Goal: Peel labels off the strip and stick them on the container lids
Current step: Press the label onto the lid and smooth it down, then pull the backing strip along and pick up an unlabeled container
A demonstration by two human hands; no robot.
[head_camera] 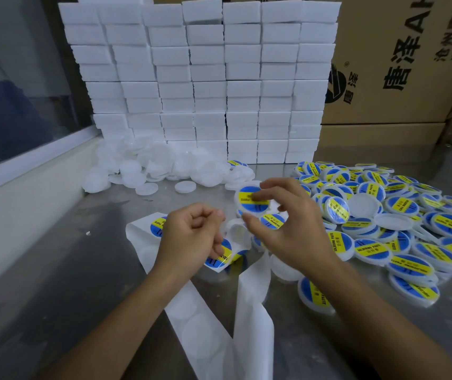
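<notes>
My right hand (293, 226) pinches a white round lid (249, 198) between thumb and fingers and holds it above the table; a blue and yellow label covers its top. My left hand (189, 237) is curled over the white label strip (142, 234), its lower fingers on a blue and yellow label (220, 259) that sits on the strip. The strip's bare backing (252, 311) trails toward me in two bands with empty round outlines. Labelled lids (400, 223) lie heaped at the right. Plain white lids (142, 165) are piled at the back left.
The work surface is a steel table (68, 270). A wall of stacked white boxes (205, 78) stands behind the lids. Printed cardboard cartons (400, 64) fill the back right. A white window ledge (27, 193) runs along the left edge.
</notes>
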